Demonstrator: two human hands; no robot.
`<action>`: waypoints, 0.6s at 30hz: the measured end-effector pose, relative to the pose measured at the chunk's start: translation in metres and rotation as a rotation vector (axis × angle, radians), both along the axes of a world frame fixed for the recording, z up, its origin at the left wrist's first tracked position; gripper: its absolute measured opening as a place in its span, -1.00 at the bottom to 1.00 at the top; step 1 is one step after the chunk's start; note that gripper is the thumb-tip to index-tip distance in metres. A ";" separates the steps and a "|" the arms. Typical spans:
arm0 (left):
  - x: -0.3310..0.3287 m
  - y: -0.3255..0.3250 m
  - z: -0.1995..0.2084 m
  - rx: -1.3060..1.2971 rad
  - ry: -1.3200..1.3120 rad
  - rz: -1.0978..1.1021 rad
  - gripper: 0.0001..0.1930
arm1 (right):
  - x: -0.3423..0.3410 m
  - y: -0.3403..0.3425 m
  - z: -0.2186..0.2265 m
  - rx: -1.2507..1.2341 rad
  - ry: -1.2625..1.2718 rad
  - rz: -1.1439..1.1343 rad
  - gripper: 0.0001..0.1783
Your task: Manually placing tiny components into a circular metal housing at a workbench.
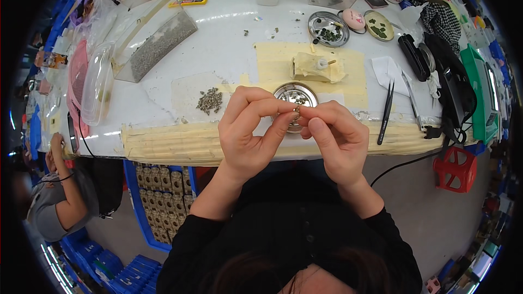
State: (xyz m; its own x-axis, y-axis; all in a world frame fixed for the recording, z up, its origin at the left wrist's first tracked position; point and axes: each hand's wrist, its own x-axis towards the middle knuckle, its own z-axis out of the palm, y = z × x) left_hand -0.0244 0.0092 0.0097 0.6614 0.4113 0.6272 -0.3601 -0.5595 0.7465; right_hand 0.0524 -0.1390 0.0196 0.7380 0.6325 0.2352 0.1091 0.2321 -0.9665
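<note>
Assembly step, judged: both hands, left hand and right hand, pinch one tiny metal part above the round metal dish on the desk; next demands fine fingertip alignment.

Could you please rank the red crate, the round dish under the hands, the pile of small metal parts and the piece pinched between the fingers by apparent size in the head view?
1. Red crate
2. Dish, partly hidden
3. Pile
4. Pinched piece
</note>
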 end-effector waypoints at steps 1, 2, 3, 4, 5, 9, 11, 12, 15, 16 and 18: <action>0.000 0.000 0.000 -0.003 -0.001 -0.002 -0.84 | 0.000 0.000 0.000 0.002 0.014 0.009 -0.78; 0.000 0.000 0.000 -0.005 -0.003 -0.005 -0.84 | 0.001 0.000 0.001 0.004 0.028 0.019 -0.78; 0.000 0.000 -0.001 -0.016 0.001 -0.008 -0.84 | 0.001 0.000 0.000 0.007 0.034 0.023 -0.77; 0.000 0.000 -0.001 -0.026 0.004 -0.011 -0.84 | 0.001 0.000 0.000 0.009 0.040 0.027 -0.77; 0.000 -0.001 -0.001 -0.036 0.007 -0.015 -0.84 | 0.001 0.000 -0.001 0.012 0.046 0.031 -0.77; -0.001 -0.001 -0.001 -0.074 0.022 -0.032 -0.84 | 0.002 0.000 0.000 -0.001 0.018 0.028 -0.78; -0.003 -0.002 -0.001 -0.099 0.050 -0.051 -0.85 | 0.003 0.000 0.000 -0.006 0.015 0.024 -0.78; -0.002 -0.001 -0.001 -0.087 0.037 -0.042 -0.84 | 0.003 0.000 0.000 -0.005 0.011 0.018 -0.78; 0.000 0.000 0.000 -0.065 0.012 -0.024 -0.83 | 0.003 0.000 0.000 -0.013 -0.012 -0.005 -0.78; 0.000 0.000 0.001 -0.066 0.015 -0.024 -0.83 | 0.004 0.000 0.000 -0.023 -0.027 -0.014 -0.78; 0.000 0.000 0.001 -0.072 0.020 -0.025 -0.83 | 0.003 0.000 0.000 -0.028 -0.037 -0.024 -0.78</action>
